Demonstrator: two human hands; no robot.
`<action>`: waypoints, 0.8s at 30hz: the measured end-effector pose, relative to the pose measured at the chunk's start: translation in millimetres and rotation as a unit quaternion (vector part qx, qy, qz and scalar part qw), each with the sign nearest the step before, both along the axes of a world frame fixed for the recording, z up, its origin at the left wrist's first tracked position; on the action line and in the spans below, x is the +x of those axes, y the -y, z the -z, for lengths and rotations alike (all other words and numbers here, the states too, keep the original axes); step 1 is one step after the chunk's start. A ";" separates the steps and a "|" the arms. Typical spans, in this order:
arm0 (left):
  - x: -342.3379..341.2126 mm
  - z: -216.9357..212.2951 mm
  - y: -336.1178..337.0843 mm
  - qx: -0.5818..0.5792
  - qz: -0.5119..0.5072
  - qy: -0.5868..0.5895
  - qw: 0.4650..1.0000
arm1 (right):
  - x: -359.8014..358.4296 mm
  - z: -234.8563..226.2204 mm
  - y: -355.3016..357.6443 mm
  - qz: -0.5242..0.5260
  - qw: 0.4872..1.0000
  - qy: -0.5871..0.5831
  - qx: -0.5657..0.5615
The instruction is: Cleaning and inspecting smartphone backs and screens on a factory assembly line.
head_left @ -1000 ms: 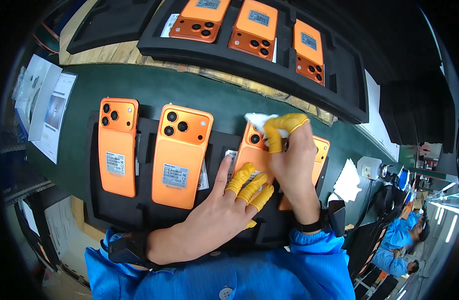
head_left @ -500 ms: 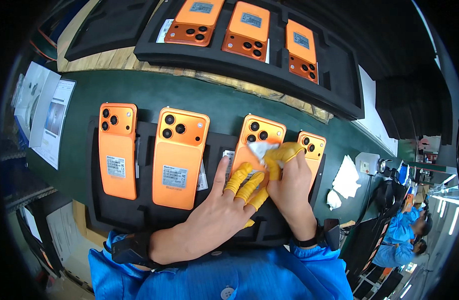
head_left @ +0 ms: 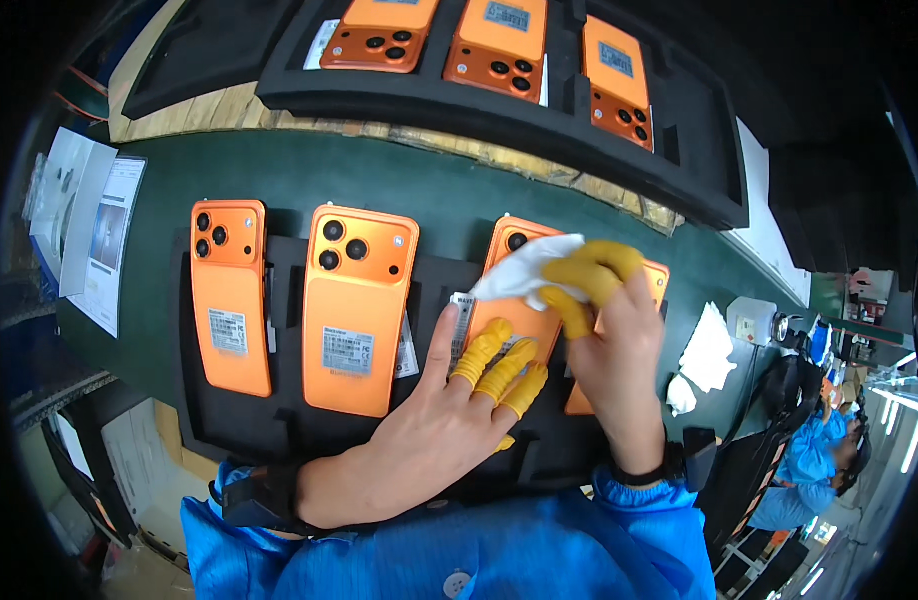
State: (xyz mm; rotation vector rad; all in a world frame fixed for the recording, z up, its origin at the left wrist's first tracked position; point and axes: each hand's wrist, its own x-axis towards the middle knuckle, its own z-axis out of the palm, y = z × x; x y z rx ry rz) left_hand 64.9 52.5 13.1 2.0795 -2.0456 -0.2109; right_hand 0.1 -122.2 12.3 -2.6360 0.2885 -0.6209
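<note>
Right hand (head_left: 619,350), yellow finger cots on the fingertips, pinches a white wipe cloth (head_left: 527,270) tight between thumb and fingers, cloth pressed on the upper back of the third orange phone (head_left: 519,310), near its camera lens. Left hand (head_left: 444,420), also with yellow cots, lies flat with fingers spread, holding nothing, fingertips pushing down on the lower half of the same phone. That phone sits back-up in the near black foam tray (head_left: 229,430) on the green bench mat (head_left: 309,180). Left of it in the same tray: two more orange phones back-up, one large (head_left: 354,310), one at the far left (head_left: 229,295), each with a white label. A fourth orange phone (head_left: 657,285) shows just beside the right hand, mostly hidden by it, probably in the same tray. Far black tray (head_left: 479,100) holds three more orange phones. Papers (head_left: 94,230) at the bench's left edge, crumpled white wipe (head_left: 704,355) at right. Blue sleeves on both forearms.
</note>
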 end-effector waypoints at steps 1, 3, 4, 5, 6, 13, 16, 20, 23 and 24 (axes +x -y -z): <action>-1.1 1.0 -0.6 0.000 0.005 -0.004 1.000 | 4.1 4.5 -2.0 -0.016 1.000 -0.010 -0.003; -2.6 2.9 -3.9 0.090 0.005 -0.039 0.995 | 7.5 13.3 1.3 -0.055 0.998 -0.006 0.006; -3.0 3.5 -5.1 0.093 0.004 -0.039 0.995 | 6.3 14.8 1.7 -0.055 0.998 -0.006 0.009; -3.2 4.0 -5.6 0.083 -0.004 -0.042 0.996 | 5.0 15.1 2.2 -0.056 0.998 -0.015 0.009; -2.7 3.7 -5.5 0.071 -0.012 -0.043 0.996 | 4.4 13.8 3.9 -0.056 0.998 -0.020 0.006; -4.5 13.6 -4.8 -0.045 -0.026 -0.059 0.997 | -26.7 -5.0 26.5 0.001 0.991 -0.080 -0.106; -3.5 8.0 -6.3 -0.027 -0.019 -0.059 0.998 | -43.0 -29.7 30.6 0.060 0.998 -0.013 -0.033; 0.9 -8.2 -8.4 0.049 -0.018 -0.063 0.997 | -67.1 -24.0 23.0 0.086 0.926 0.016 0.368; 2.0 -19.9 -7.6 -0.077 -0.081 -0.128 0.985 | -82.3 -17.5 5.7 0.099 0.787 -0.043 0.607; 2.4 -26.2 -9.5 -0.159 -0.137 -0.175 0.962 | -85.3 -17.3 -0.4 0.107 0.732 -0.084 0.667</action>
